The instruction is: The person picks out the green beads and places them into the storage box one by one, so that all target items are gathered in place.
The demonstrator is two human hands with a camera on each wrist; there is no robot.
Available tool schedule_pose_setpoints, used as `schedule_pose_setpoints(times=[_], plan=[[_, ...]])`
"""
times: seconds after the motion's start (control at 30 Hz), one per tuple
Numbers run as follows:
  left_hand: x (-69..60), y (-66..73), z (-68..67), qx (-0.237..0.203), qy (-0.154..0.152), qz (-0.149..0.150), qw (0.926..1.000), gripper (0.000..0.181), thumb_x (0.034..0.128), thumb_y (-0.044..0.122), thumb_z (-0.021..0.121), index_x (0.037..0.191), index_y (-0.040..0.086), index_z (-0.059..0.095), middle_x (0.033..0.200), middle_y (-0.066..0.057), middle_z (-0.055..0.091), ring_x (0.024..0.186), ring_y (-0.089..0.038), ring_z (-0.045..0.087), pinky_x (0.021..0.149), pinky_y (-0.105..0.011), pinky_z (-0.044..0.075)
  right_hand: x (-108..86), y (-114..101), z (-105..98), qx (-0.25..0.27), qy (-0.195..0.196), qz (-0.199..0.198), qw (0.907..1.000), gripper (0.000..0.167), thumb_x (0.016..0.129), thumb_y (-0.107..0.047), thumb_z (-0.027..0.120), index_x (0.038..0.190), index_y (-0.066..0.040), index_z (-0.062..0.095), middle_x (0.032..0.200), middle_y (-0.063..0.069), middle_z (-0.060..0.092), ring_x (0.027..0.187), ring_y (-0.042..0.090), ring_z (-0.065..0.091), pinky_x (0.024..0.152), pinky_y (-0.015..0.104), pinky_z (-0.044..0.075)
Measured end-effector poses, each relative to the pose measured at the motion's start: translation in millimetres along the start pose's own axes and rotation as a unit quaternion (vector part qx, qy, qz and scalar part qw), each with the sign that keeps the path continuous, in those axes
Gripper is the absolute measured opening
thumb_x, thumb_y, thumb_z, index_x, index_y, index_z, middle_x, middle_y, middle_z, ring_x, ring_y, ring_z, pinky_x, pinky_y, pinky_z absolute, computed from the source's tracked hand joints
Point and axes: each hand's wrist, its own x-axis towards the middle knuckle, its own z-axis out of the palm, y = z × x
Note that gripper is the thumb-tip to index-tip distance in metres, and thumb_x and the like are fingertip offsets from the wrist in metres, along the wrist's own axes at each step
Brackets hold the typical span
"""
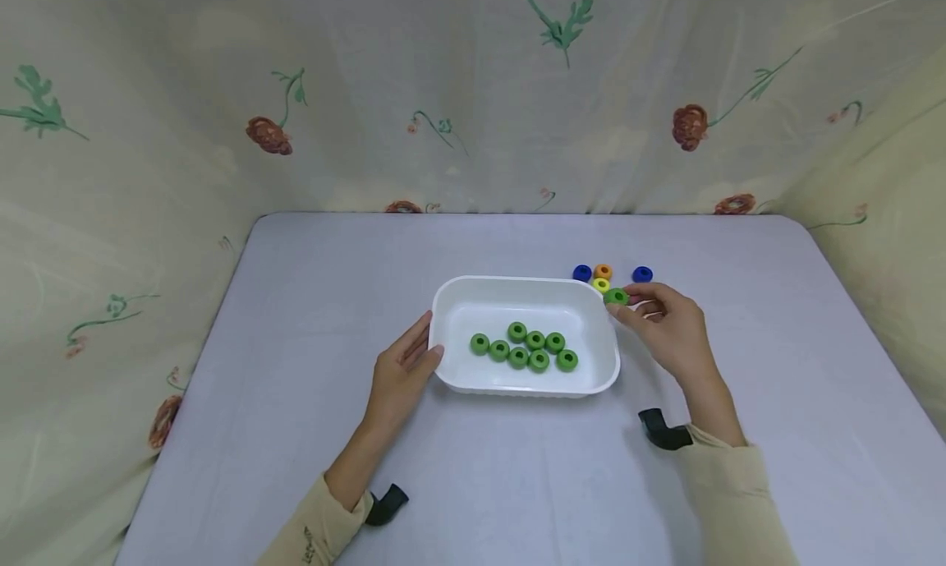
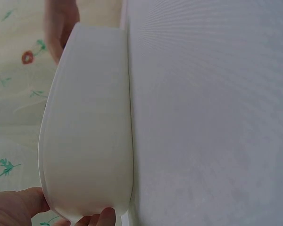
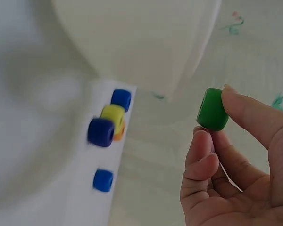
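A white plastic tray [image 1: 525, 385] sits on the table, with several green beads [image 1: 519, 357] lying in it. My left hand [image 1: 399, 377] grips the tray's left end, thumb at the rim and fingers against the outer wall; the left wrist view shows these fingers [image 2: 106, 217] under the wall. My right hand [image 1: 668, 328] pinches one green bead [image 3: 213, 109] between thumb and fingertips, raised near the tray's upper right corner. Just beyond that corner stand a yellow bead [image 3: 114, 116], an orange bead [image 1: 603, 271] and blue beads [image 1: 582, 273], one of them apart on the right.
A pale cloth covers the table [image 1: 310, 303]. Behind it hangs a flowered curtain [image 1: 473, 98], which also runs down both sides. Dark curved pieces [image 1: 665, 431] stick out at both sleeve cuffs.
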Motion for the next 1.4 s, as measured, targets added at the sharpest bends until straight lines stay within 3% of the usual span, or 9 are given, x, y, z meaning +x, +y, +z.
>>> schedule_pose_setpoints(times=[0.23,0.4,0.67,1.07,1.4], plan=[[0.7,0.9,-0.8,0.003,0.001,-0.001,1.0000,0.054,0.0969,0.012,0.065,0.148,0.016,0.050,0.153,-0.006,0.050,0.140,-0.021,0.051,0.109,-0.020,0.048,-0.6,-28.8,20.7,-0.004,-0.042,-0.064,0.9971,0.037,0.091,-0.023,0.075,0.121,-0.003,0.067,0.105,0.016,0.071,0.090,0.024,0.061,0.071,0.016,0.049],[1.0,-0.9,-2.2,0.004,0.003,0.001,1.0000,0.054,0.0967,0.012,0.065,0.149,0.016,0.049,0.153,-0.007,0.050,0.141,-0.022,0.051,0.108,-0.020,0.048,4.4,-44.8,42.4,0.001,-0.086,-0.082,0.9929,0.034,0.090,-0.023,0.077,0.118,-0.006,0.069,0.103,0.013,0.071,0.089,0.023,0.062,0.071,0.025,0.050],[1.7,-0.8,-2.3,0.006,0.002,0.000,1.0000,0.054,0.0970,0.013,0.065,0.149,0.017,0.049,0.153,-0.006,0.050,0.140,-0.022,0.052,0.108,-0.020,0.048,13.0,-58.3,73.6,-0.012,-0.143,-0.101,0.9845,0.032,0.088,-0.026,0.078,0.114,-0.008,0.072,0.105,0.010,0.072,0.089,0.020,0.065,0.071,0.024,0.050],[2.0,-1.7,-0.5,0.010,0.000,0.002,0.9999,0.054,0.0970,0.014,0.065,0.148,0.016,0.050,0.153,-0.006,0.051,0.139,-0.019,0.053,0.108,-0.019,0.049,26.3,-64.7,102.8,-0.053,-0.198,-0.125,0.9707,0.032,0.088,-0.026,0.077,0.114,-0.005,0.073,0.102,0.009,0.074,0.095,0.023,0.064,0.083,0.035,0.055],[2.6,-1.1,0.1,0.014,0.002,0.008,0.9999,0.054,0.0967,0.013,0.065,0.148,0.016,0.050,0.153,-0.008,0.050,0.140,-0.022,0.052,0.108,-0.021,0.048,29.0,-61.4,112.8,-0.071,-0.216,-0.112,0.9675,0.028,0.088,-0.026,0.078,0.108,-0.008,0.074,0.099,0.008,0.073,0.090,0.020,0.063,0.085,0.037,0.056]])
